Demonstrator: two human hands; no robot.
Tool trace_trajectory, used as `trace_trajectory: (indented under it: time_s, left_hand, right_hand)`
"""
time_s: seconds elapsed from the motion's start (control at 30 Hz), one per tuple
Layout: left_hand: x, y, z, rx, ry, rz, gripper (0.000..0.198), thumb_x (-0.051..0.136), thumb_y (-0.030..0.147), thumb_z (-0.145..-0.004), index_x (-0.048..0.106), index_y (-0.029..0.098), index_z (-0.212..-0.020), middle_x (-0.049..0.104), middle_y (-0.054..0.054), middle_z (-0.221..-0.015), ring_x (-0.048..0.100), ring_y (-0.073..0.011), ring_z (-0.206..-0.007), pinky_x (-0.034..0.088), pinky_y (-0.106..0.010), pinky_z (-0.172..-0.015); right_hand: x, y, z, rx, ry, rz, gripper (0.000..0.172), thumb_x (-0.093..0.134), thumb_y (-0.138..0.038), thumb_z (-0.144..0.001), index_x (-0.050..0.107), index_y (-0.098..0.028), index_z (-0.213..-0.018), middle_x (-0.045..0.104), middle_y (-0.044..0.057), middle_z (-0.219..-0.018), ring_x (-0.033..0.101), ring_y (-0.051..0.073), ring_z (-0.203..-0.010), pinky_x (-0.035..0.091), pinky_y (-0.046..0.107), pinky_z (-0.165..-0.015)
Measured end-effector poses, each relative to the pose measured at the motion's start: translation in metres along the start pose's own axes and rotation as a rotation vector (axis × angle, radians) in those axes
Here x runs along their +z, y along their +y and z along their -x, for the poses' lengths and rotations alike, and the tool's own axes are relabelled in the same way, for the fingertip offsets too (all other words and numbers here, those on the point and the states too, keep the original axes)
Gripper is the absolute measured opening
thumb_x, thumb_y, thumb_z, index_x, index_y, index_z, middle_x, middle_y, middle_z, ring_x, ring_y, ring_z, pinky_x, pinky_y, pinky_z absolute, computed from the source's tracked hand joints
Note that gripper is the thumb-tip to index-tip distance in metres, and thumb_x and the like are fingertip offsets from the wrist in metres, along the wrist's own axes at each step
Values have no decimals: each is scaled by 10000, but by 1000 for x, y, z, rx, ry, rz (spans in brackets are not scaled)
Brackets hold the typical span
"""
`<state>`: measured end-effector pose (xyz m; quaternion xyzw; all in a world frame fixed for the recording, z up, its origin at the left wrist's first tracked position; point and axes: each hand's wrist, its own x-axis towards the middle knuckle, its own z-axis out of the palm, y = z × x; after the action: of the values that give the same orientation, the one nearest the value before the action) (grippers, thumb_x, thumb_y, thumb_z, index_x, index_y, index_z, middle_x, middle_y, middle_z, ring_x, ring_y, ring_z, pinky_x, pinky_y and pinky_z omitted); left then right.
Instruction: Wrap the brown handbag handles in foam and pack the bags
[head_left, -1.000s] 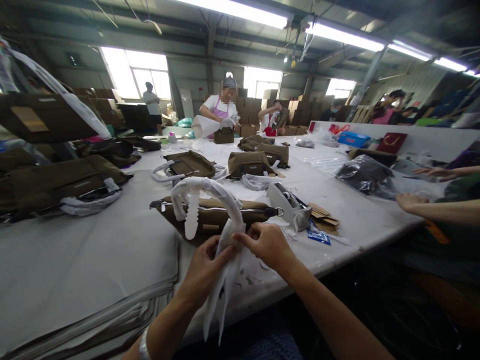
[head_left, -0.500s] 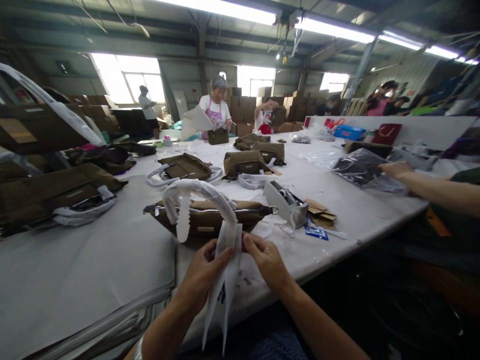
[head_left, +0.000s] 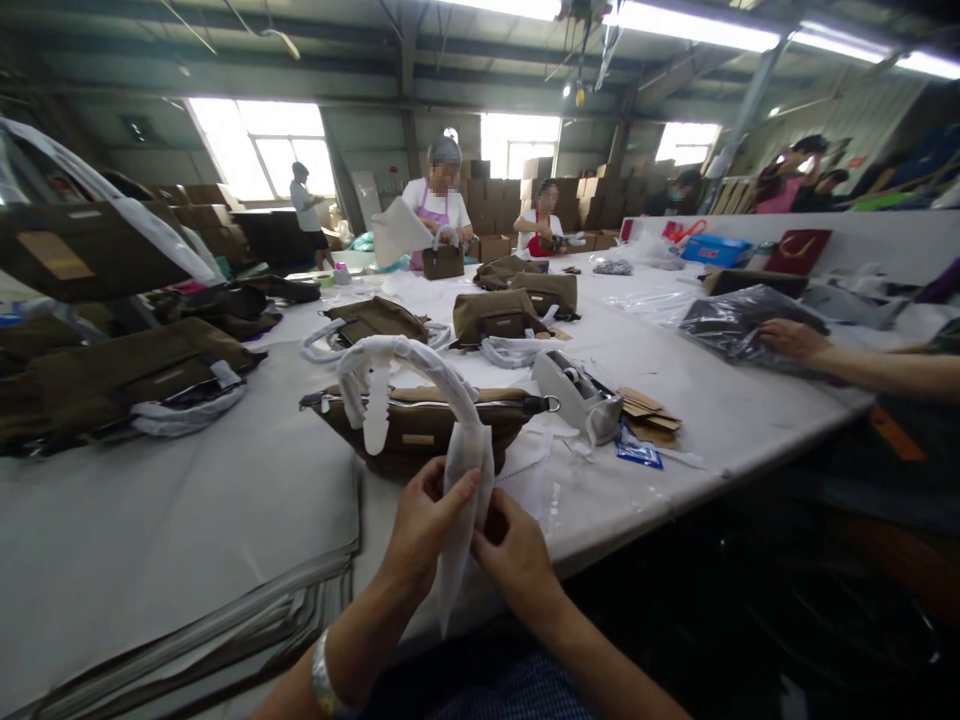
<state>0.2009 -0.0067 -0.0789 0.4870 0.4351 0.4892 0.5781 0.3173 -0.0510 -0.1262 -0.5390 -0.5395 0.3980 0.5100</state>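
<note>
An olive-brown handbag (head_left: pixel 420 440) with a silver zip stands upright on the table in front of me. Its handle (head_left: pixel 420 355), largely covered in white wrapping, arches above it. A sheet of white wrapping paper (head_left: pixel 459 530) hangs round the handle's near right end. My left hand (head_left: pixel 421 525) pinches this paper between thumb and fingers. On the paper's right edge, a little lower, my right hand (head_left: pixel 517 555) has its fingers closed. A white notched strip (head_left: pixel 376 410) dangles from the handle's left part.
A grey tape dispenser (head_left: pixel 576 395), brown paper tags (head_left: pixel 649 415) and a blue packet (head_left: pixel 639 450) lie right of the bag. More bags (head_left: pixel 495 318) stand behind. Stacked grey sheets (head_left: pixel 285 620) lie at left. A co-worker's hand (head_left: pixel 795 340) rests on a plastic-wrapped bag (head_left: pixel 750 320).
My right hand has moved down along the paper, whose two loose tails are now drawn together. The view has shifted slightly. Across the table, a co-worker has lowered a bag.
</note>
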Motion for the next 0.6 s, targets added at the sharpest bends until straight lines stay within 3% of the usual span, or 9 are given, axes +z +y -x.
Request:
trace_trajectory:
  time_s: [0.13, 0.27, 0.33, 0.47, 0.6]
  left_hand:
    - [6, -2, -1, 105, 113, -157, 319, 766, 423, -770, 675, 160, -925, 681, -15, -820, 595, -162, -774, 474, -244, -708]
    - [5, -3, -2, 159, 167, -277, 310, 743, 429, -787, 675, 173, -946, 666, -4, -798, 575, -162, -746, 448, -246, -677]
    - [4, -3, -3, 168, 164, -284, 313, 747, 433, -784, 673, 174, -944, 665, -5, -805, 574, -166, -760, 443, -249, -689]
    - [-6, 3, -4, 74, 26, -162, 376, 738, 485, -795, 673, 176, -999, 691, -26, -886, 595, -179, -822, 451, -253, -725]
    - [-29, 6, 5, -77, -127, 48, 538, 499, 624, -918, 605, 211, -1246, 696, -89, -1128, 638, -235, -959, 499, -316, -789]
  right_hand:
    - [12, -7, 1, -111, 109, 118, 100, 682, -207, -786, 615, -174, -852, 631, 22, -775, 585, 178, -713, 456, 287, -658]
    - [13, -16, 16, -83, -78, -176, 164, 608, -229, -872, 625, -171, -1024, 666, 50, -911, 650, 190, -822, 516, 287, -729]
    - [11, -17, 20, -32, -120, -300, 176, 611, -303, -906, 633, -168, -1016, 670, 45, -875, 661, 181, -801, 521, 273, -717]
    - [6, -16, 12, 103, -104, -294, 288, 672, -422, -876, 632, -152, -784, 622, 8, -637, 583, 129, -565, 441, 229, -543]
    - [-1, -19, -1, 168, -153, -299, 334, 691, -467, -853, 696, -140, -785, 624, 6, -584, 527, 108, -518, 383, 218, -507]
